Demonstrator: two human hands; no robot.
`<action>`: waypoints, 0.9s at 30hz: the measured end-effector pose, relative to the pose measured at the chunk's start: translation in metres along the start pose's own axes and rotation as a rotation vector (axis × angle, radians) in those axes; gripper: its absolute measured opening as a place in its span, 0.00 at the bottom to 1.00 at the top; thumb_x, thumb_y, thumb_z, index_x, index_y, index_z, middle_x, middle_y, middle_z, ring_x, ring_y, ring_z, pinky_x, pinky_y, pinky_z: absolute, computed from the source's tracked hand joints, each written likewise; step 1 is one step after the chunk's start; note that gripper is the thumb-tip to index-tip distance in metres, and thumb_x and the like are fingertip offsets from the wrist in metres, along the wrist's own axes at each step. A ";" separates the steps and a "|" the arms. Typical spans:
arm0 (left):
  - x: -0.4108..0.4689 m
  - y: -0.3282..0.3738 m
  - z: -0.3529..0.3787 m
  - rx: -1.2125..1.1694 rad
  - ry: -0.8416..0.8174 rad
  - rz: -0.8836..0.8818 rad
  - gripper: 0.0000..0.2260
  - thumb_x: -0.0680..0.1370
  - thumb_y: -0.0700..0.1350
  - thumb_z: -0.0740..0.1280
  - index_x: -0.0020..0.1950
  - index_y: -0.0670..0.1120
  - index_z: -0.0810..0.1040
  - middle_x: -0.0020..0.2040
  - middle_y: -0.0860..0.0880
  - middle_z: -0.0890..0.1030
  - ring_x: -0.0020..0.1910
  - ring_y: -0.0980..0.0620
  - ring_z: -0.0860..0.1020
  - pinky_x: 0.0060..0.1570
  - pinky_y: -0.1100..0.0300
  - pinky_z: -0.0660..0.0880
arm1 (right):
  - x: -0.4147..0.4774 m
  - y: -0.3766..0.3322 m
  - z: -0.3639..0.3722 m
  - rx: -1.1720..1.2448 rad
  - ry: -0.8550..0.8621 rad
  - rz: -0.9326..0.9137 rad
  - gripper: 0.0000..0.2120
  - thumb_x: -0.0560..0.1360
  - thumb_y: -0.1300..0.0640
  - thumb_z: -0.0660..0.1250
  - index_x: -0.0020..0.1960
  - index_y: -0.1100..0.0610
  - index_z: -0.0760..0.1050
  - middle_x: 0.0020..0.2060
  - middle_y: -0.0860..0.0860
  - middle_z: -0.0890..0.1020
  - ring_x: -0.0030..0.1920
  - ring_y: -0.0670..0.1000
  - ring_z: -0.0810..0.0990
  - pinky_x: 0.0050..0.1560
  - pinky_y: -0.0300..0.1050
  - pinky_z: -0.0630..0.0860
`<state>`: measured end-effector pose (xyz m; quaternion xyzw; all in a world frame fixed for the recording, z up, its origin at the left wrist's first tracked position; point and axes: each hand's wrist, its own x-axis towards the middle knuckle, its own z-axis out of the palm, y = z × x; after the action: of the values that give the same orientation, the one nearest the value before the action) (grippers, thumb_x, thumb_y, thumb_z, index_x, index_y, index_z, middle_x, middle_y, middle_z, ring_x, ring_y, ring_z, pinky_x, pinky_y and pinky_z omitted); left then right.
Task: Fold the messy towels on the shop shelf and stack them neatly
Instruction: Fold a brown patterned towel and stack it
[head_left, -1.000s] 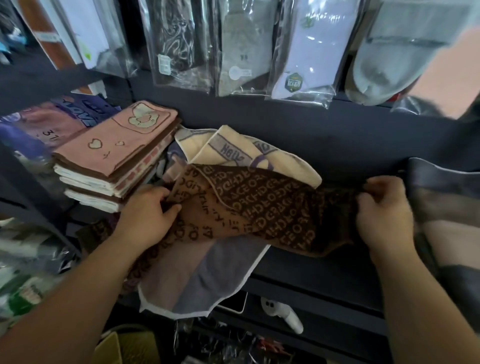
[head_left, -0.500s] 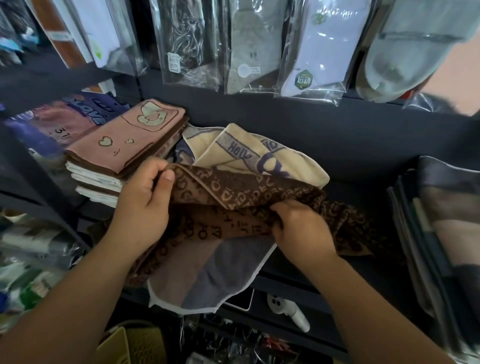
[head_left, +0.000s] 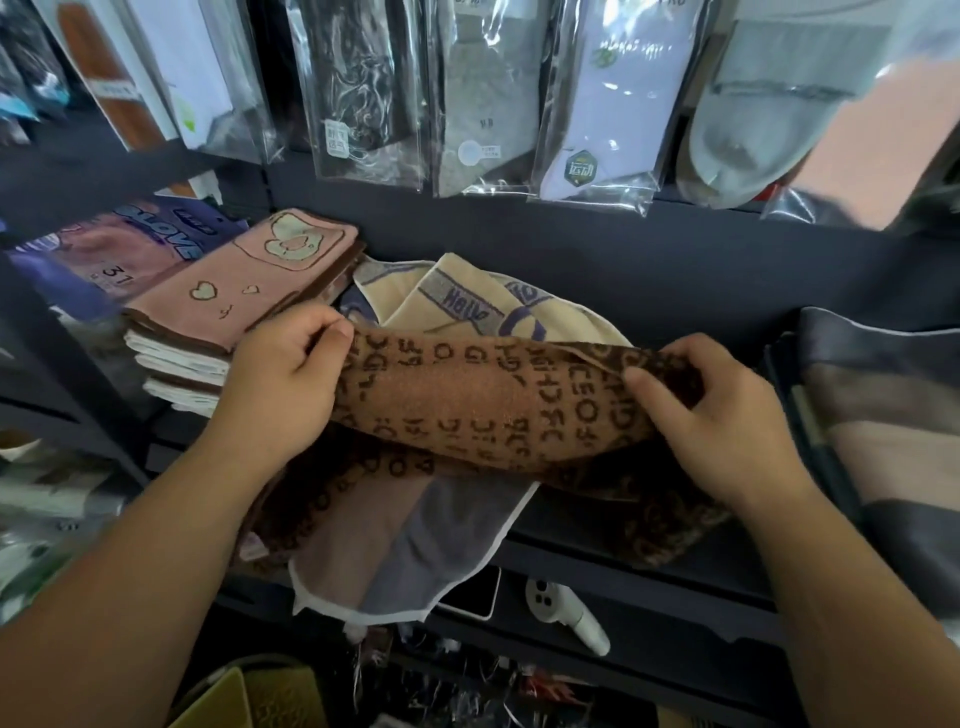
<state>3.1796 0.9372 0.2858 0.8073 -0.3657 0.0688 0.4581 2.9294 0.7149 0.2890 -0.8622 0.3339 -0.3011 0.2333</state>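
Observation:
A brown towel with a letter pattern (head_left: 467, 405) is stretched between my hands just above the dark shelf (head_left: 649, 561). My left hand (head_left: 283, 379) pinches its left end and my right hand (head_left: 711, 415) grips its right end. Part of it hangs loose below my hands. Under it lies a grey and mauve towel with white edging (head_left: 415, 551), drooping over the shelf's front edge. Behind it sits a crumpled cream towel with purple print (head_left: 483, 301). A neat stack of folded towels with a pink one on top (head_left: 234, 291) stands to the left.
Packaged socks (head_left: 478, 93) hang from the wall above the shelf. A stack of grey and beige striped towels (head_left: 883, 415) lies at the right. A white handle-shaped device (head_left: 566, 613) and a flat white object (head_left: 470, 597) rest on the lower shelf. Purple packages (head_left: 104, 249) sit far left.
My right hand went to the towel's middle, then back out to the right holding its end. My left hand rose with the left end. The brown towel is now a narrower, folded band.

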 end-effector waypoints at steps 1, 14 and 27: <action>0.005 0.005 -0.004 0.013 -0.007 0.009 0.12 0.83 0.46 0.62 0.40 0.53 0.75 0.39 0.54 0.78 0.41 0.59 0.75 0.39 0.62 0.69 | 0.000 0.000 -0.009 -0.045 -0.080 -0.010 0.14 0.72 0.40 0.73 0.50 0.45 0.74 0.40 0.39 0.79 0.41 0.39 0.77 0.39 0.38 0.72; 0.055 0.029 -0.073 -0.134 -1.186 -0.135 0.25 0.64 0.59 0.80 0.49 0.42 0.86 0.48 0.37 0.85 0.45 0.44 0.84 0.44 0.59 0.80 | -0.003 -0.002 -0.116 -0.001 -0.677 -0.115 0.13 0.74 0.68 0.71 0.46 0.50 0.84 0.38 0.50 0.86 0.39 0.51 0.85 0.42 0.51 0.80; 0.070 0.005 -0.008 -0.031 -0.529 -0.238 0.08 0.70 0.47 0.79 0.45 0.48 0.84 0.41 0.47 0.86 0.45 0.46 0.85 0.45 0.56 0.80 | 0.042 0.036 -0.066 -0.468 -0.406 -0.005 0.11 0.67 0.57 0.74 0.41 0.44 0.75 0.35 0.43 0.78 0.41 0.50 0.81 0.40 0.43 0.73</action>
<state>3.2288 0.9054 0.3252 0.8273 -0.3764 -0.2040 0.3637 2.8942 0.6474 0.3295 -0.9358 0.3387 -0.0380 0.0897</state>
